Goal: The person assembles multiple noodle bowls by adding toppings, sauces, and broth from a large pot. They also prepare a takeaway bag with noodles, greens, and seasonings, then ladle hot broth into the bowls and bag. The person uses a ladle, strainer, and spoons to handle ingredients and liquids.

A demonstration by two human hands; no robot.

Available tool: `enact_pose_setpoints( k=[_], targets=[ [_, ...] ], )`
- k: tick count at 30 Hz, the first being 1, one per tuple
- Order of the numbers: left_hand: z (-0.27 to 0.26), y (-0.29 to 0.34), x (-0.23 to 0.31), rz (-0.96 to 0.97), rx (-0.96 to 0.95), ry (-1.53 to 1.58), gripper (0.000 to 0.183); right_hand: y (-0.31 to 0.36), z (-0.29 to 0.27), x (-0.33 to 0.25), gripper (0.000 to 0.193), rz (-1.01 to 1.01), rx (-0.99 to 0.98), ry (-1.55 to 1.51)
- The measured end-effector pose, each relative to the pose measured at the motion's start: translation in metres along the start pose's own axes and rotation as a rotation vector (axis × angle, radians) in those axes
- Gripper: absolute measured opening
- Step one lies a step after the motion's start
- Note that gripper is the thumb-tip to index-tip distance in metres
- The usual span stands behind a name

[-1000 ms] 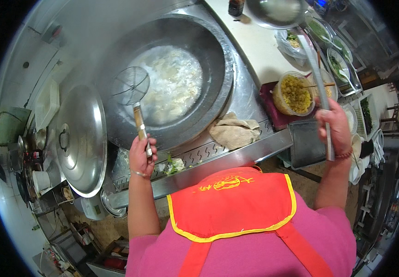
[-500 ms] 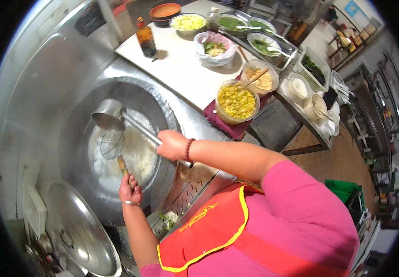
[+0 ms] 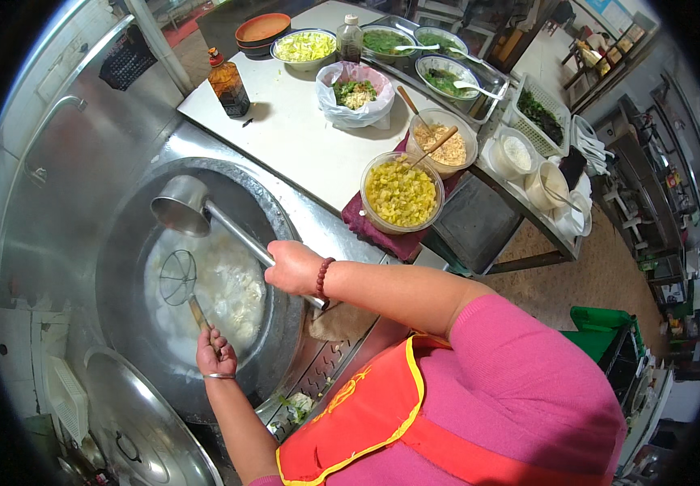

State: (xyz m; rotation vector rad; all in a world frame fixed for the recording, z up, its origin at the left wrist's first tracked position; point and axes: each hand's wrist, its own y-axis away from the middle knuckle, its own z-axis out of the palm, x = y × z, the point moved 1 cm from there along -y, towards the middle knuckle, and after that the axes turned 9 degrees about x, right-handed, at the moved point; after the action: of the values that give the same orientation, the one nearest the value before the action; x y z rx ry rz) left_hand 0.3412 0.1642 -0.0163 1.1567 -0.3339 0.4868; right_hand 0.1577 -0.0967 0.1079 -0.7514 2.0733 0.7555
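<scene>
My right hand [image 3: 295, 267] is closed round the metal handle of a deep ladle [image 3: 180, 206], whose cup is held tilted over the far left part of a large dark wok [image 3: 127, 279]. Below it, my left hand [image 3: 216, 353] grips the wooden handle of a small wire strainer [image 3: 177, 278]. The strainer's round wire head is over the cloudy white liquid in the wok, and nothing shows in it. Pale, lumpy food [image 3: 240, 296] gathers at the right of the liquid. What the ladle contains is hidden from here.
A large metal lid [image 3: 143, 421] leans at the wok's near left. Beyond the wok, a white counter [image 3: 285, 130] holds a sauce bottle [image 3: 227, 83], a bag-lined bowl [image 3: 355, 101] and several food bowls. A tub of yellow-green chopped food [image 3: 401, 193] stands near its right corner.
The view has shifted a little, and the steam over the wok looks thinner. Both hands keep their grips, with the strainer and ladle in nearly the same places over the wok.
</scene>
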Motion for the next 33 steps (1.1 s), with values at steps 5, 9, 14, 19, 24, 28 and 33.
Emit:
enact_pose_setpoints(
  k=[5,9,14,19,24,28,33],
  targets=[
    [0.001,-0.002,-0.003,-0.018,0.023,0.006,0.016,0.000,-0.004,0.001,0.024,0.019,0.000,-0.037],
    [0.001,-0.001,-0.004,0.000,0.006,0.002,0.016,0.000,0.000,0.005,0.025,0.013,0.010,-0.038],
    [0.002,0.000,-0.005,-0.002,-0.022,0.009,0.015,-0.002,0.002,0.005,0.025,0.001,0.032,-0.007],
    [0.003,0.002,-0.004,-0.014,-0.009,0.007,0.016,0.001,0.000,0.003,0.026,0.007,0.013,-0.024],
    [0.009,0.007,0.001,0.027,0.010,0.023,0.017,-0.004,0.002,0.007,0.026,-0.024,0.025,-0.034],
    [0.010,0.006,0.023,0.048,-0.046,0.059,0.020,-0.010,0.002,0.006,0.022,-0.020,0.076,-0.050],
    [0.026,-0.011,0.047,0.080,-0.016,0.072,0.021,-0.018,-0.007,-0.010,0.018,0.090,0.034,-0.196]
  ],
)
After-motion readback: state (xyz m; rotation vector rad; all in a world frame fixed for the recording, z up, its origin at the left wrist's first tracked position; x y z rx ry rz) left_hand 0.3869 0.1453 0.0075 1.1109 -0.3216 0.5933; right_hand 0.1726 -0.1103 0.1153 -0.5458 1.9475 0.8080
